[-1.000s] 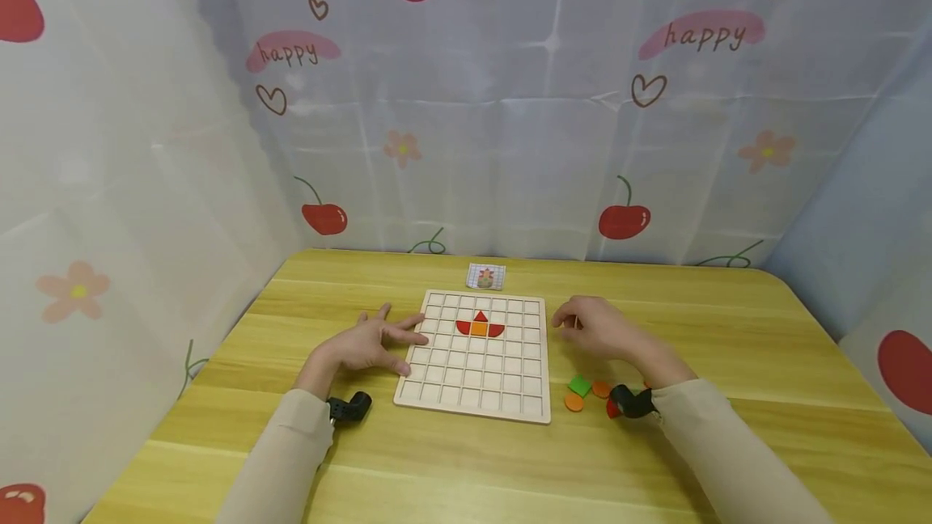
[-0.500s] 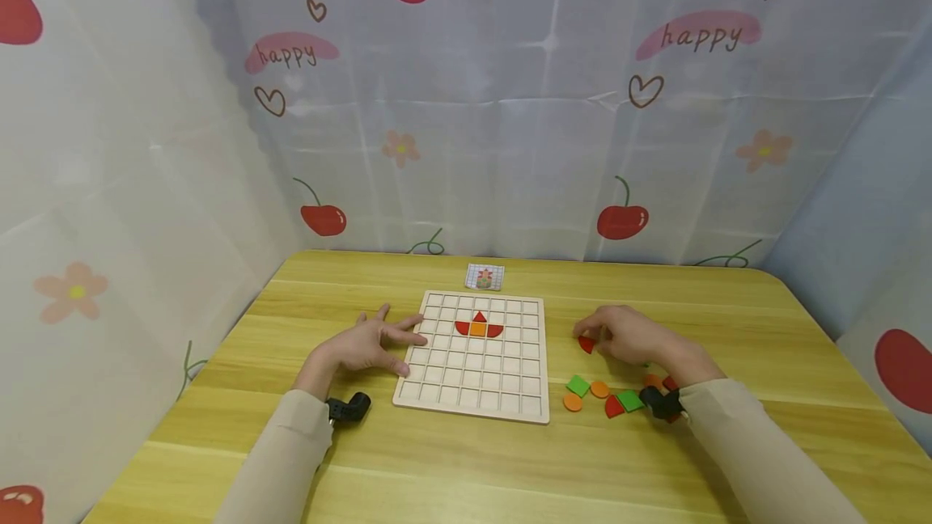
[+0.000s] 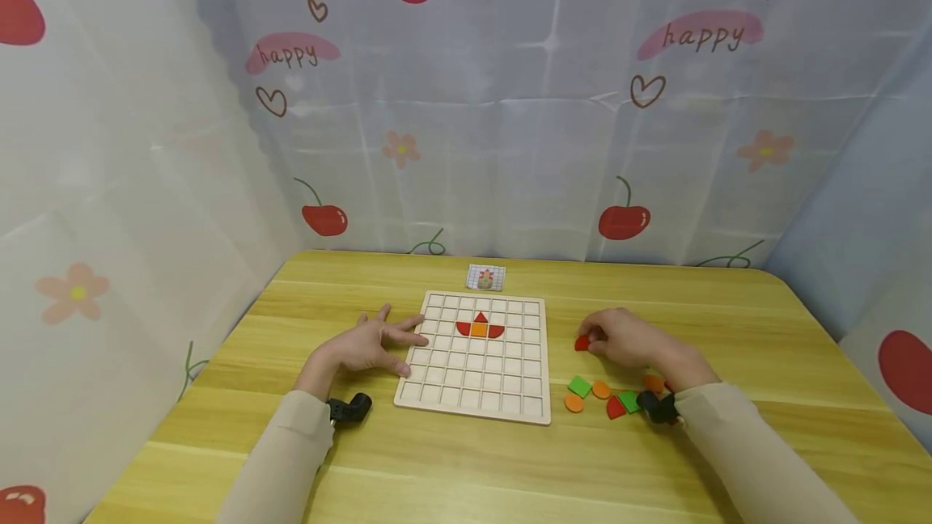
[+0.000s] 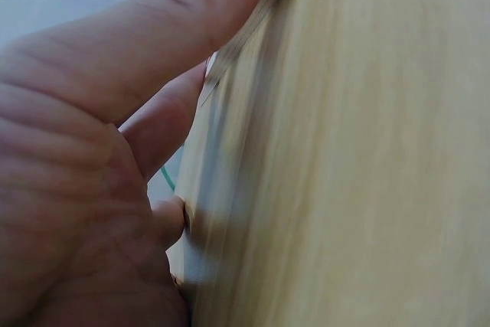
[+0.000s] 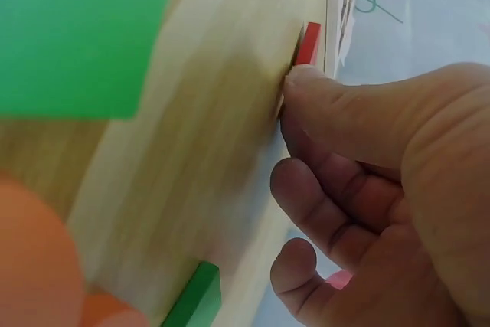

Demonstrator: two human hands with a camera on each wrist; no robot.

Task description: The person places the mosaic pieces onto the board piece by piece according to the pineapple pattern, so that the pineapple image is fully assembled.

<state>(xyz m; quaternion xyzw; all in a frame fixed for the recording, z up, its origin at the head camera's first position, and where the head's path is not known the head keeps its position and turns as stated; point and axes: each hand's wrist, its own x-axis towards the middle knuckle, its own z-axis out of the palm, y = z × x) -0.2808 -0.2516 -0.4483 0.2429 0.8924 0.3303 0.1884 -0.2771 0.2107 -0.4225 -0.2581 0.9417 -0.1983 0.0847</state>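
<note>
My left hand (image 3: 367, 344) rests with spread fingers on the left edge of a pale wooden grid board (image 3: 444, 396). On the board, a red triangle (image 3: 480, 318) sits above an orange square (image 3: 478, 330), with a red quarter-round piece (image 3: 463, 328) on the left and another red quarter-round piece (image 3: 497, 331) on the right. To the right of the board, my right hand (image 3: 629, 338) pinches a small red quarter-round piece (image 3: 582, 343) between thumb and fingers. In the right wrist view this red piece (image 5: 309, 45) sticks out past the thumb, close to the tabletop.
Loose pieces lie below my right hand, among them a green square (image 3: 579, 386), orange discs (image 3: 574, 403) and a red quarter-round piece (image 3: 616, 407). A small printed card (image 3: 485, 276) lies behind the board. A printed curtain (image 3: 466, 144) hangs behind the table (image 3: 451, 467).
My right hand has moved rightward from beside the board's right edge, and a red quarter-round piece now shows at its fingertips. It has turned slightly in the last half second. The left hand stays put.
</note>
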